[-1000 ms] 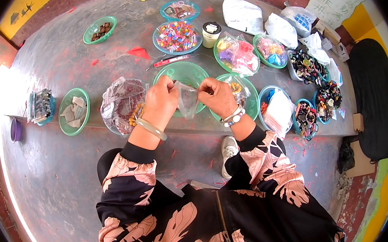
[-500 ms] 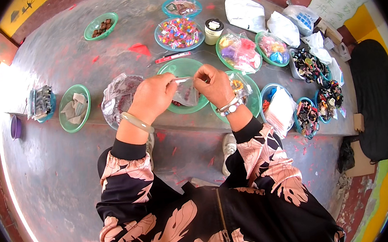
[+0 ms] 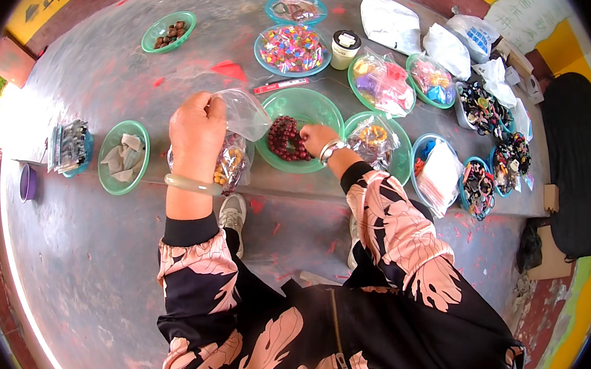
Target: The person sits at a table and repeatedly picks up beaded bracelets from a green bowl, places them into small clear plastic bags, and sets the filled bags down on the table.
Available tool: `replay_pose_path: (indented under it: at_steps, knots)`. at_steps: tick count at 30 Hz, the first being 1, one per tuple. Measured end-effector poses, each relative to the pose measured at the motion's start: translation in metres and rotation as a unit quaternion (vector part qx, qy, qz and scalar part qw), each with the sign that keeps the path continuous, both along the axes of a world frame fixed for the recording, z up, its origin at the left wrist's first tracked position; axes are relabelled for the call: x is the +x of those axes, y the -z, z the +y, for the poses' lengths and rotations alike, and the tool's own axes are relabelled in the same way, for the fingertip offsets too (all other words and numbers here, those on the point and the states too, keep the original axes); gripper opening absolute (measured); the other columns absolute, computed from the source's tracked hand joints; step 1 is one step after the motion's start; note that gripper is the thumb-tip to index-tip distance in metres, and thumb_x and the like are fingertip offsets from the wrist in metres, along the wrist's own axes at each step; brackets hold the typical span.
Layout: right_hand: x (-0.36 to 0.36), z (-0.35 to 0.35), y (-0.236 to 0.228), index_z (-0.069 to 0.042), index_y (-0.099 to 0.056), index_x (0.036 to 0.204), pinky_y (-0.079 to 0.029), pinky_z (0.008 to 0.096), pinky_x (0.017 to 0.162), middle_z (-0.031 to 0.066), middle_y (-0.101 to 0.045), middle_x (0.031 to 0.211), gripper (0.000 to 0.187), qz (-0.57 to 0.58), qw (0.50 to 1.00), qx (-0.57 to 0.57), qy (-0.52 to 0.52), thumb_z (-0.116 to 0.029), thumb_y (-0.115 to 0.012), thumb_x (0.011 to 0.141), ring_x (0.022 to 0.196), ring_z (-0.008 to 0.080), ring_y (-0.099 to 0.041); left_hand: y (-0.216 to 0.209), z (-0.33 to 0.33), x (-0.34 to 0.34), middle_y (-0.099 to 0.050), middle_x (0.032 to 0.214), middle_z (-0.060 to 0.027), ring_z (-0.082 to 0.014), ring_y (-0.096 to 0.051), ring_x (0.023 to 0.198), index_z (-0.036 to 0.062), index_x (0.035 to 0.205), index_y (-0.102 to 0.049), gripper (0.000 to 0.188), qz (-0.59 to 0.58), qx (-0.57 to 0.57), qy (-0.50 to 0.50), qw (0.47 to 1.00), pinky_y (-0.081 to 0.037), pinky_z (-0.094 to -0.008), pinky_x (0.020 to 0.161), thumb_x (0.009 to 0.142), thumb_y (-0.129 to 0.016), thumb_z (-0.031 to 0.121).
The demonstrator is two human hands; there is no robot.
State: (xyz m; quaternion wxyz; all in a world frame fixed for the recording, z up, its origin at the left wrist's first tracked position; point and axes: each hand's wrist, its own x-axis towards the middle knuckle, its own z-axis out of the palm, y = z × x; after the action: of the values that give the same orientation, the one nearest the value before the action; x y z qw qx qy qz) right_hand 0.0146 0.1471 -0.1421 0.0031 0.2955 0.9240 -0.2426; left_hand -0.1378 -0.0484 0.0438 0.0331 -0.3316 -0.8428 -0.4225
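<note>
My left hand is closed on the edge of a clear plastic bag, which hangs out to its right. Over the green bowl, my right hand reaches in, its fingers pinched at the dark red bead bracelets heaped there. Whether a bracelet is lifted off the heap cannot be made out. Partly hidden under my left wrist are packed bracelets in clear wrapping. Another green plate with bagged yellow beads sits just right of my right hand.
Beyond stand a bowl of colourful small packets, a lidded cup and a red box cutter. At right are white bags and baskets of dark hair ties. A bowl of grey cloth pieces lies left.
My hands have moved apart. The left has gone left with the plastic bag, now spread wider; the right has come down to the bracelets in the green bowl. The view has shifted slightly.
</note>
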Motion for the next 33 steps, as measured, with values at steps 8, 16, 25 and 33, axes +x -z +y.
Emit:
replay_pose_path:
  at_steps: [8,16,25,33]
  knots:
    - [-0.012,-0.023,0.030,-0.013,-0.061,0.100,-0.044,0.0411,0.086,0.0108,-0.051,0.111,0.021,-0.137,0.964,0.208,-0.098,-0.017,-0.049,0.083,0.110,0.0275,-0.048,-0.006,0.001,0.006,-0.055,0.066,-0.0187,-0.0357,-0.053,0.060,0.0006,0.075,-0.058,0.021,0.018,-0.050,0.010,0.999,-0.042,-0.0390,0.056,0.079,-0.055,0.021]
    - [-0.006,0.001,0.026,-0.012,-0.058,0.098,-0.046,0.0410,0.079,0.0104,-0.061,0.098,0.021,-0.175,0.959,0.201,-0.094,-0.012,-0.056,0.077,0.102,0.0274,-0.054,-0.005,0.000,0.008,-0.056,0.068,-0.0206,-0.0387,-0.054,0.064,0.0001,0.075,-0.058,0.023,0.010,-0.048,0.023,0.999,-0.042,-0.0410,0.058,0.080,-0.055,0.022]
    - [0.018,0.054,-0.047,-0.008,-0.060,0.085,-0.048,0.0350,0.060,0.0110,-0.063,0.075,0.020,0.037,0.999,0.024,0.004,-0.018,-0.066,0.069,0.068,0.0248,-0.062,0.000,0.012,0.019,-0.059,0.074,-0.0235,-0.0414,-0.057,0.074,-0.0018,0.071,-0.059,0.026,0.016,-0.106,0.042,0.993,-0.046,-0.0480,0.067,0.080,-0.050,0.021]
    - [0.055,-0.006,-0.198,-0.005,-0.055,0.096,-0.046,0.0220,0.053,0.0063,-0.064,0.076,0.016,0.389,0.834,-0.375,0.114,-0.008,-0.061,0.081,0.063,0.0128,-0.060,0.024,0.026,0.034,-0.060,0.075,-0.0237,-0.0414,-0.058,0.074,-0.0019,0.070,-0.061,0.025,0.007,-0.119,0.103,0.988,-0.047,-0.0486,0.069,0.078,-0.050,0.020]
